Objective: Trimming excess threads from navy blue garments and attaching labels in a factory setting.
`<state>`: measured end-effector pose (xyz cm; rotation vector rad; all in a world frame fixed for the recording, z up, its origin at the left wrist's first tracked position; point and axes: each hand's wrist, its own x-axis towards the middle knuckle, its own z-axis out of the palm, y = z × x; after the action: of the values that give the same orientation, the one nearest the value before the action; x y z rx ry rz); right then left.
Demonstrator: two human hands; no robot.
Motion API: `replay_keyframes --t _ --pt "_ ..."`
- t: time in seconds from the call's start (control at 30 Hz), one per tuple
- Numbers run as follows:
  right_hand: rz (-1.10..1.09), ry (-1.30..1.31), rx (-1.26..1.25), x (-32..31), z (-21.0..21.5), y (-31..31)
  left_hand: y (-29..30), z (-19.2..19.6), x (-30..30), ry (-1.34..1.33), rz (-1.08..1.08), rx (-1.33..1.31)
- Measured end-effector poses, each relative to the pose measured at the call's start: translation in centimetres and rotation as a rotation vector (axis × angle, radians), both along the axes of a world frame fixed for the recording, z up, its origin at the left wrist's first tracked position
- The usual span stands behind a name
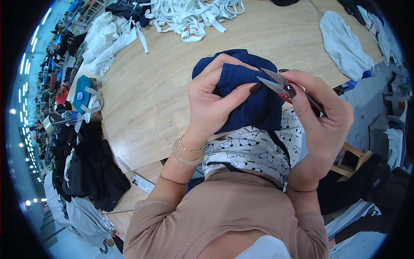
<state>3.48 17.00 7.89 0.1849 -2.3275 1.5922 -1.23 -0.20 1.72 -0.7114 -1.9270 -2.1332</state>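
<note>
A navy blue garment (pixel 261 105) with a gathered elastic edge is bunched up over my lap at the table's front edge. My left hand (pixel 213 93) is closed on it, the thumb pressing the gathered band from the front and the fingers behind. In my right hand (pixel 321 97) is a pair of small thread snips (pixel 276 85), gripped between thumb and fingers. Their two pointed blades stand apart and reach to the garment's edge, close to my left thumb tip. Whether a thread lies between the blades is too small to tell.
White fabric strips (pixel 194 19) are heaped at the back of the wooden table (pixel 142 103). A light grey cloth piece (pixel 345 45) lies at the right. A teal box (pixel 82 95) stands at the left edge, above dark garments (pixel 95 164) and a phone (pixel 142 183).
</note>
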Motion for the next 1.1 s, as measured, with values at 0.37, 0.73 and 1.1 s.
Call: replay_keyframes --t 0.37,0.73,1.1 --pt "-0.046 0.023 0.05 -0.1 -0.1 -0.4 0.0 -0.1 0.0 0.011 0.015 -0.018" --pt "0.076 -0.084 -0.407 -1.3 -3.9 0.0 0.0 -0.2 0.2 -0.091 -0.051 0.109" --pt "0.236 -0.249 -0.925 -2.0 -5.5 -0.8 -0.2 0.2 -0.1 -0.045 -0.06 0.055"
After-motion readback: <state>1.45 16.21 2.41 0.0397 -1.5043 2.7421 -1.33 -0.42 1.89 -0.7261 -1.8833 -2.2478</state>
